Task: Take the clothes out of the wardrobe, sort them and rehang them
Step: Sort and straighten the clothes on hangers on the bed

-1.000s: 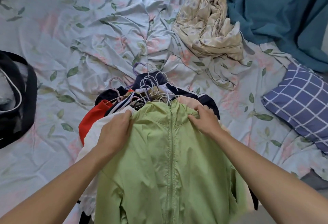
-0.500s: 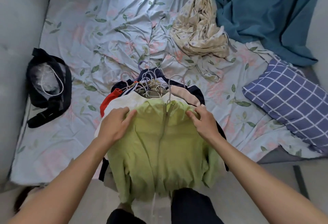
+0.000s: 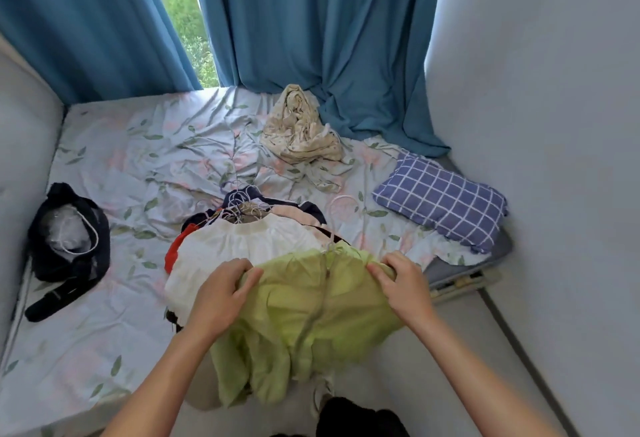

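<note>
Where a second ago the green jacket (image 3: pixel 311 305) lay flat on top of the clothes pile (image 3: pixel 249 229), it now hangs off the near edge of the bed (image 3: pixel 104 332), at 6 o'clock from the pile, bunched and lifted clear. White garment (image 3: pixel 239 246) underneath is now uncovered, top of the stack.

Bed fills the left and middle; blue curtains (image 3: pixel 311 38) at 12 o'clock. Checked pillow (image 3: pixel 440 197) at 3 o'clock of the pile, black bag (image 3: pixel 69 246) at 9 o'clock, cream crumpled cloth (image 3: pixel 301 132) at 12 o'clock.

Pile sits mid-bed, hooks bunched at its far end. Jacket's own hanger (image 3: pixel 337 215) has come out with it; hook stands up over the collar.

Left hand (image 3: pixel 221 298) clamped on the jacket's left shoulder, fingers curled into the fabric. Right hand (image 3: pixel 401 284) clamped on the right shoulder likewise. Hands well apart, jacket stretched between them.

Reading: first garment separated from the heap, so sorting has begun. Rest of the pile untouched; nothing rehung yet. Loose sleeves dangling toward the floor could snag or drag.
</note>
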